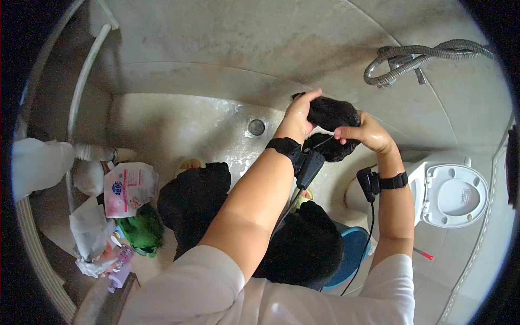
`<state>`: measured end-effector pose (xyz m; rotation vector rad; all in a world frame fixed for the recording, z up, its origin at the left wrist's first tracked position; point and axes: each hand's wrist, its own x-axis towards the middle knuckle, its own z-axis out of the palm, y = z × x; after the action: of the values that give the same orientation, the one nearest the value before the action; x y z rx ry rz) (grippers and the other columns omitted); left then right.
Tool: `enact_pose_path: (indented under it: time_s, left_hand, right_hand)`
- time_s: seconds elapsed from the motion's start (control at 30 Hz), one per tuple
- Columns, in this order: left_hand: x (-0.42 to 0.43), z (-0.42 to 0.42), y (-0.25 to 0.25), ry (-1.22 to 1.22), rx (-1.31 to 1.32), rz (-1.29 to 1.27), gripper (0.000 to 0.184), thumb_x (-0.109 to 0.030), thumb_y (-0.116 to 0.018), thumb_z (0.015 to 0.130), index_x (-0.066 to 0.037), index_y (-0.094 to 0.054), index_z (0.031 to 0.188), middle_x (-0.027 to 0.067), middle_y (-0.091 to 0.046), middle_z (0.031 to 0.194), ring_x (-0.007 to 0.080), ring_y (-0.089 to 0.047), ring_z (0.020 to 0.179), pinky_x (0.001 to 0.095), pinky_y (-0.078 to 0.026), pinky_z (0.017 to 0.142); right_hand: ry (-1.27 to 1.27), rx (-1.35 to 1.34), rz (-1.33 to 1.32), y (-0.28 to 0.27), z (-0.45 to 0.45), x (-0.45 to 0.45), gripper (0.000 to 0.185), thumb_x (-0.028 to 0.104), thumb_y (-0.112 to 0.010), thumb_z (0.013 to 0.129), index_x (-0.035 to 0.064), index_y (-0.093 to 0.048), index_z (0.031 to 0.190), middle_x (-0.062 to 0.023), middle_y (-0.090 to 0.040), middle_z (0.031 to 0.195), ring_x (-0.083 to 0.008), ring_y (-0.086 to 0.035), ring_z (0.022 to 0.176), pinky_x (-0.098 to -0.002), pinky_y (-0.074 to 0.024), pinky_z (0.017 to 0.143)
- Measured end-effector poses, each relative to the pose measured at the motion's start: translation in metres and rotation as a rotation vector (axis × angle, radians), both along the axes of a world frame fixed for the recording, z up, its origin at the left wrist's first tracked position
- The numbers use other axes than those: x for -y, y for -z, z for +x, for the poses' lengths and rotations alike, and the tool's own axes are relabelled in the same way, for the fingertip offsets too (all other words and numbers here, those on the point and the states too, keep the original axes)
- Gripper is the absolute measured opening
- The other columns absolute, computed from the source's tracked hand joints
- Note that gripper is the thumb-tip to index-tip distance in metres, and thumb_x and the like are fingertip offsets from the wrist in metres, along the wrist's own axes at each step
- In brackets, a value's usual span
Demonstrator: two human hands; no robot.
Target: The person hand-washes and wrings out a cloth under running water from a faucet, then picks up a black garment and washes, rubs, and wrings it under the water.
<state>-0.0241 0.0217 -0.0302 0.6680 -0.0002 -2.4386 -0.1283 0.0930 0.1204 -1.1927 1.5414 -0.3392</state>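
Observation:
My left hand [301, 115] supports the left side of a black, wet-looking bundle [333, 112], with a finger stretched along its top edge. Whether the bundle is cloth or something furry I cannot tell. On its right side my right hand [369, 132] is curled round the end, thumb and finger pressed together at its lower edge. More black material [338, 150] hangs just below. Both wrists wear black straps with small devices and cables.
A floor drain [256, 127] lies left of my hands. The toilet [456, 196] and a blue basin [349, 254] are to the right. A coiled shower hose [449, 50] hangs on the wall. Bags, a printed package [130, 188] and bottles [120, 275] stand left.

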Motion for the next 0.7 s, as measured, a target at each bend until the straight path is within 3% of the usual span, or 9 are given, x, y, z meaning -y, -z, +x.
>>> enact_pose_path:
  time_s: [0.13,0.2,0.23,0.3,0.33,0.4,0.43,0.6,0.7]
  left_hand:
    - [-0.004,-0.007,-0.006,-0.045,-0.206,0.172,0.013,-0.014,-0.058,0.08,-0.006,-0.058,0.09,0.0114,-0.063,0.09,0.0262,-0.062,0.082,0.0412,-0.05,0.074]
    - [-0.004,-0.011,-0.015,-0.045,-0.179,0.136,0.015,-0.018,-0.054,0.082,-0.006,-0.059,0.089,0.0109,-0.064,0.087,0.0257,-0.062,0.08,0.0415,-0.05,0.073]
    - [-0.004,-0.01,-0.017,-0.052,-0.18,0.155,0.017,-0.021,-0.052,0.083,-0.007,-0.059,0.088,0.0107,-0.064,0.086,0.0254,-0.062,0.078,0.0409,-0.05,0.073]
    - [-0.026,0.011,-0.034,-0.209,-0.126,-0.068,0.028,-0.03,-0.044,0.089,-0.008,-0.06,0.091,0.0104,-0.064,0.092,0.0248,-0.061,0.086,0.0401,-0.049,0.083]
    - [-0.005,-0.013,0.034,0.01,-0.849,-0.109,0.034,-0.038,-0.042,0.092,-0.009,-0.059,0.098,0.0086,-0.062,0.098,0.0229,-0.059,0.092,0.0379,-0.047,0.086]
    - [-0.02,-0.005,0.012,-0.047,-1.217,-0.098,0.041,-0.044,-0.04,0.092,-0.009,-0.055,0.106,0.0075,-0.06,0.103,0.0234,-0.058,0.093,0.0386,-0.046,0.086]
    - [-0.03,0.021,-0.038,-0.144,-0.501,-0.041,0.035,-0.049,-0.048,0.088,-0.014,-0.055,0.089,0.0024,-0.058,0.086,0.018,-0.056,0.086,0.0325,-0.044,0.077]
    - [-0.012,-0.021,-0.015,-0.35,-0.308,0.082,0.024,-0.025,-0.051,0.083,-0.003,-0.053,0.093,0.012,-0.057,0.086,0.025,-0.059,0.075,0.039,-0.05,0.066]
    - [-0.017,-0.019,-0.041,-0.262,0.187,-0.027,0.015,-0.016,-0.054,0.08,-0.005,-0.056,0.089,0.01,-0.058,0.081,0.0231,-0.06,0.068,0.0391,-0.05,0.057]
  right_hand:
    - [0.258,-0.116,-0.001,0.011,-0.016,0.002,0.024,0.005,-0.061,0.076,-0.002,-0.059,0.099,-0.0062,-0.061,0.082,-0.0104,-0.056,0.063,-0.0234,-0.045,0.059]
    - [0.374,-0.293,-0.589,0.029,-0.002,0.0,0.042,-0.003,-0.052,0.072,0.0005,-0.054,0.114,-0.0093,-0.059,0.099,-0.0134,-0.058,0.081,-0.0245,-0.0468,0.07]
    - [0.288,-0.329,-0.676,0.038,0.01,0.002,0.053,-0.007,-0.045,0.068,0.0045,-0.051,0.119,-0.0134,-0.055,0.111,-0.0245,-0.054,0.101,-0.0329,-0.0422,0.089]
    - [0.134,-0.27,-0.797,0.044,0.042,-0.003,0.047,-0.005,-0.045,0.066,0.0047,-0.056,0.111,-0.0152,-0.057,0.105,-0.0292,-0.053,0.102,-0.0349,-0.0386,0.094]
    - [-0.026,-0.413,-0.941,0.043,0.057,0.0,0.034,0.002,-0.054,0.07,0.006,-0.059,0.103,-0.0161,-0.057,0.103,-0.0325,-0.054,0.097,-0.0363,-0.0413,0.089]
    - [0.045,-0.499,-0.902,0.037,0.088,0.0,0.018,0.015,-0.063,0.074,0.0052,-0.061,0.089,-0.0165,-0.057,0.095,-0.035,-0.055,0.086,-0.0375,-0.0457,0.078]
    - [0.043,-0.501,-0.901,0.041,0.084,0.004,0.018,0.015,-0.063,0.074,0.0052,-0.061,0.089,-0.0165,-0.057,0.095,-0.035,-0.055,0.086,-0.0375,-0.0457,0.078]
    - [0.245,-0.546,-0.891,0.063,0.048,0.041,0.024,0.022,-0.064,0.079,-0.0022,-0.061,0.077,-0.0186,-0.056,0.064,-0.0274,-0.056,0.06,-0.0325,-0.0452,0.061]
    - [0.427,-0.669,-0.755,0.067,0.007,0.06,0.032,0.032,-0.061,0.08,0.0003,-0.064,0.081,-0.023,-0.062,0.078,-0.0391,-0.061,0.072,-0.0398,-0.0469,0.066]
